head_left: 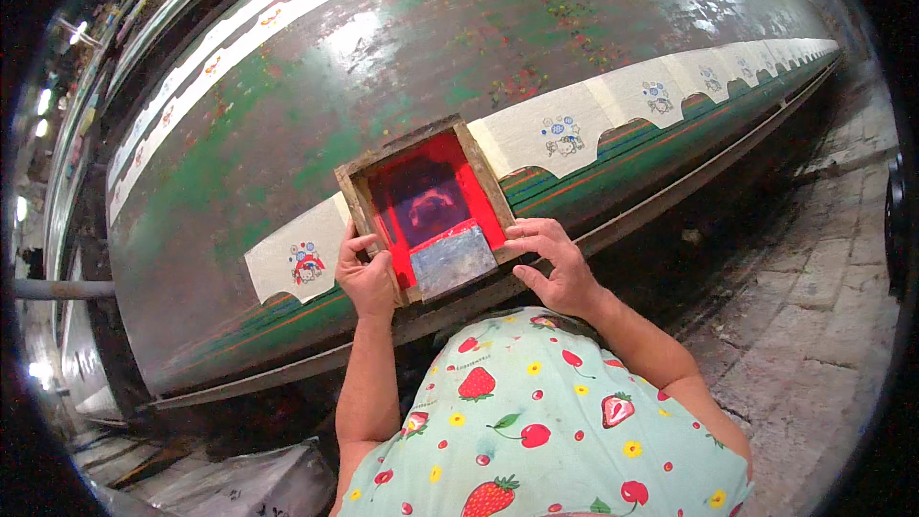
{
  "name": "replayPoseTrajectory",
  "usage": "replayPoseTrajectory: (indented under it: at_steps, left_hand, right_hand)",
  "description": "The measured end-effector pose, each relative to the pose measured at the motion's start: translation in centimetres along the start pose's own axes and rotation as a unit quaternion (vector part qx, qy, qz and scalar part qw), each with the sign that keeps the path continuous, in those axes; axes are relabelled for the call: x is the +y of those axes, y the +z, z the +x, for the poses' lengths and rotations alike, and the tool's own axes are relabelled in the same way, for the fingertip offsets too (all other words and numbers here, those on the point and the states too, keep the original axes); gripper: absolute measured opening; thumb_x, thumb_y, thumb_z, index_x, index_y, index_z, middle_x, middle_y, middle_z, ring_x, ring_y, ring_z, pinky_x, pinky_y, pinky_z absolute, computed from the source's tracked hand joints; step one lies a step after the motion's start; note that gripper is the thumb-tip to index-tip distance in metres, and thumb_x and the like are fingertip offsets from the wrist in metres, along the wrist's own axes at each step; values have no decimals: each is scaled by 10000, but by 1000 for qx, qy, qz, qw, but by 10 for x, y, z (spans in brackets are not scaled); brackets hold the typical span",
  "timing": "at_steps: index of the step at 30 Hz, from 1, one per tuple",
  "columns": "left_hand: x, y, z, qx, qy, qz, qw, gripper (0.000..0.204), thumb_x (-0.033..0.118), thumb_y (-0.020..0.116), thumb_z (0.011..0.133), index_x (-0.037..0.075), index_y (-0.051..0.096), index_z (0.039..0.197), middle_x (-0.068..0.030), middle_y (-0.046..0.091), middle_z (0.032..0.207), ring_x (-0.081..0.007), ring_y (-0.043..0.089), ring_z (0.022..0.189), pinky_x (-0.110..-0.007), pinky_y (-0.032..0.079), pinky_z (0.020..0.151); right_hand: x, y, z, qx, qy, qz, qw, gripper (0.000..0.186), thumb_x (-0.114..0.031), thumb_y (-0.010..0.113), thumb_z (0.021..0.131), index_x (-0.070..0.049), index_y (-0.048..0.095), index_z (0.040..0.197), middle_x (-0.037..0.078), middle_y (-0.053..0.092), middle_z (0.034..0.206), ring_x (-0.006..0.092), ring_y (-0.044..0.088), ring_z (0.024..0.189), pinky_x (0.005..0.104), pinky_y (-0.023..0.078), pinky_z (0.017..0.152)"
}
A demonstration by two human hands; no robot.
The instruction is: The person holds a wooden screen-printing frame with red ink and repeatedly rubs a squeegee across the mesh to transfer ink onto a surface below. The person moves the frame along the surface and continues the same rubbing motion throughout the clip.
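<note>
A wooden screen-printing frame (402,146) lies over the row of cream fabric pieces on the long table's near edge, its mesh (426,193) dark in the middle and red with ink around. A grey flat metal squeegee (452,263) rests inside along its near side. My left hand (369,273) grips the frame's left near corner, fingers curled over the wood. My right hand (550,268) holds the right near corner, fingertips on the wood. Left of the frame, a fabric piece (273,263) shows a red and blue cartoon print; pieces to the right (613,105) carry blue and outline prints.
The long dark table (287,124), stained green, curves across the view, with a second fabric strip (220,57) along its far side. A grey pipe (57,289) juts in at left. Paved floor (804,278) lies at right, and a plastic-wrapped bundle (239,483) at lower left.
</note>
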State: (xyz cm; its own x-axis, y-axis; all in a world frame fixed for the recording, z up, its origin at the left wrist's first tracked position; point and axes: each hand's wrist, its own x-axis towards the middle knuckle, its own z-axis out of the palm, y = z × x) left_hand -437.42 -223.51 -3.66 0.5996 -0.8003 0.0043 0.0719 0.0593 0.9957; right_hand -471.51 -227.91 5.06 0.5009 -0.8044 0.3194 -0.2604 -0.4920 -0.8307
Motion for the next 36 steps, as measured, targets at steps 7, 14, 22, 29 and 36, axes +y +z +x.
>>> replayPoseTrajectory:
  at_steps: [7,14,22,29,36]
  left_hand:
    - [0,2,1,-5,26,12,1000,255,-136,700,810,15,736,1012,-308,499,1768,-329,568,1571,-414,456,1266]
    - [6,6,-1,4,36,55,998,221,-114,703,818,28,736,984,-316,532,1741,-336,586,1554,-418,456,1259]
    - [3,6,3,1,53,99,994,169,-57,726,781,41,757,914,-358,604,1652,-394,594,1564,-448,444,1279]
    - [9,9,-1,18,70,145,987,157,-41,735,771,54,761,893,-359,661,1573,-418,575,1583,-460,453,1262]
    - [6,10,-1,8,78,116,990,167,-43,738,770,74,767,886,-293,710,1530,-418,566,1588,-496,429,1282]
  right_hand:
    - [-23,13,15,-22,-89,-96,991,459,-41,910,841,-81,768,1275,153,712,1407,419,651,1399,543,536,1200]
    - [-37,37,33,-145,-134,-218,956,489,-119,955,805,-104,793,1266,114,724,1410,381,646,1426,531,539,1188]
    - [-37,53,59,-203,-168,-297,918,309,-128,748,947,-57,787,1245,113,731,1280,336,705,1245,488,576,1075]
    - [-39,30,113,-323,-131,-302,887,324,-51,744,916,-41,802,1235,131,764,1172,354,732,1150,481,600,1023]
    - [-17,30,178,-313,-108,-293,897,301,16,733,955,-41,807,1241,175,761,1146,405,732,1143,497,615,1023]
